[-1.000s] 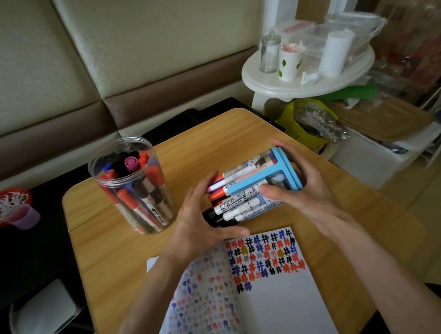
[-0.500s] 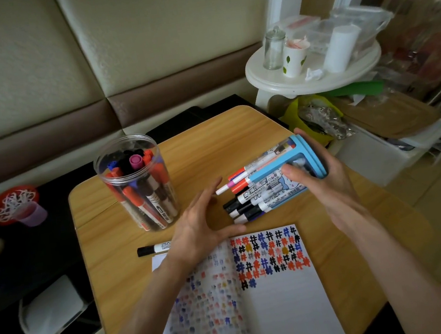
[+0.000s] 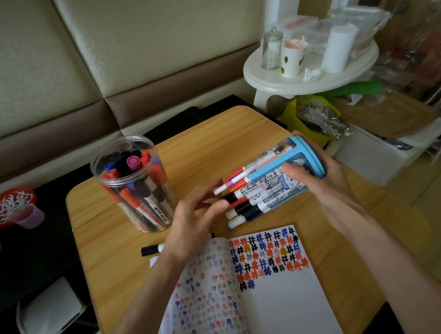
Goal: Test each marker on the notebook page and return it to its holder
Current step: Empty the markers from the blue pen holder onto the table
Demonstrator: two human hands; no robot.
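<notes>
Blue holder (image 3: 309,155) (tipped) nr table (image 3: 211,145) edge

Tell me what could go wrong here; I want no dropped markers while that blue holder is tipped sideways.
1. The blue holder lies sideways in the right hand, markers jutting from its mouth; several might slide out onto the notebook.
2. If the left hand pulls one, neighbours could come along.
3. The loose black marker beside the notebook, close by that hand's wrist, might get knocked and roll.
</notes>
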